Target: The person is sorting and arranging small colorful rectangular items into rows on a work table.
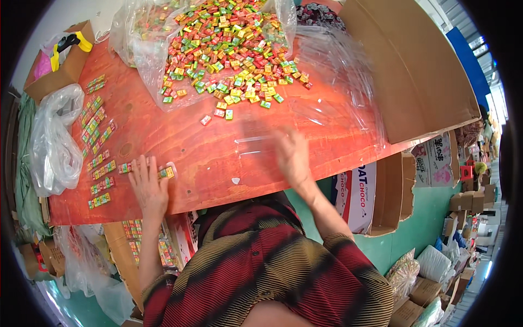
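My left hand point(149, 189) lies with outstretched fingers across a short row of small red, green and yellow boxes point(166, 173) near the table's front edge. The middle of that row is hidden under the fingers. My right hand point(292, 158) hovers over the table further right, smeared by motion, so its fingers are unclear. Beside it on the tabletop lies a thin clear plastic piece point(251, 139). Similar short rows of small boxes point(102, 185) are lined up left of my left hand. Toward the far side, loose small boxes point(234, 60) form a large heap on clear plastic.
The red wooden table point(207, 147) carries a bunched clear bag point(57, 141) and a carton point(60, 68) at left. Clear plastic sleeves point(348, 76) lie by a tall cardboard box point(414, 65) at right. Below, an open carton point(122, 248) holds more rows; other cartons point(387, 191) stand right.
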Available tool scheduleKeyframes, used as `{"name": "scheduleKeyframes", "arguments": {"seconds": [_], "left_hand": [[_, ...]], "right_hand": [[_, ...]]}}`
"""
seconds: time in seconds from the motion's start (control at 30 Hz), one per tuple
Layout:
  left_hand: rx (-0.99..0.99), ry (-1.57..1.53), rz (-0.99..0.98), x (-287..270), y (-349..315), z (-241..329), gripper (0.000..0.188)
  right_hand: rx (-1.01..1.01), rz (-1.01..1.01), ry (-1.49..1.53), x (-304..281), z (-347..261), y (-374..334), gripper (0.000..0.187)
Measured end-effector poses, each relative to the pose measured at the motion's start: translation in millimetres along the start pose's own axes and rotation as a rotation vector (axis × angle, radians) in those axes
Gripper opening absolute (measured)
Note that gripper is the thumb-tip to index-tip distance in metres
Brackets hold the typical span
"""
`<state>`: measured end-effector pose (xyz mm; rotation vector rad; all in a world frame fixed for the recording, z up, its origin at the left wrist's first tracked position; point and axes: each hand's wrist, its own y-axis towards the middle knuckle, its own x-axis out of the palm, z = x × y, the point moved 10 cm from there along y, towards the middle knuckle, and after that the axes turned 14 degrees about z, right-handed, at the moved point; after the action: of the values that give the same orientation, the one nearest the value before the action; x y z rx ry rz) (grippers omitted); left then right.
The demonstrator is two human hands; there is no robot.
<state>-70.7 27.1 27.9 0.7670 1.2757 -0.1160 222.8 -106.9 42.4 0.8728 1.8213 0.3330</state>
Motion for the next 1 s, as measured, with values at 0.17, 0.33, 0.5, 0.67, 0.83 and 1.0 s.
{"name": "scheduleKeyframes", "arguments": {"seconds": [0.17,0.33,0.5,0.67,0.83,1.0], "left_hand": [[0.264,-0.381,0.066,-18,15,124,0.053],[0.377,-0.546,-0.028,27,20,209,0.049],[0.361,-0.478,-0.065,39,14,186,0.036],[0.247,-0.457,0.052,21,8,145,0.028],[0.03,-0.392,0.099,17,57,123,0.026],[-0.081,-0.465,-0.144,75,97,110,0.02]], "right_hand": [[0.034,0.146,-0.383,-21,60,35,0.018],[0.026,0.074,-0.275,-1,72,20,0.01],[0.005,0.06,-0.349,-13,71,15,0.007],[0.002,0.144,-0.515,-17,39,34,0.012],[0.043,-0.117,0.098,61,-26,61,0.025],[-0.075,-0.174,0.204,107,-60,68,0.025]]}}
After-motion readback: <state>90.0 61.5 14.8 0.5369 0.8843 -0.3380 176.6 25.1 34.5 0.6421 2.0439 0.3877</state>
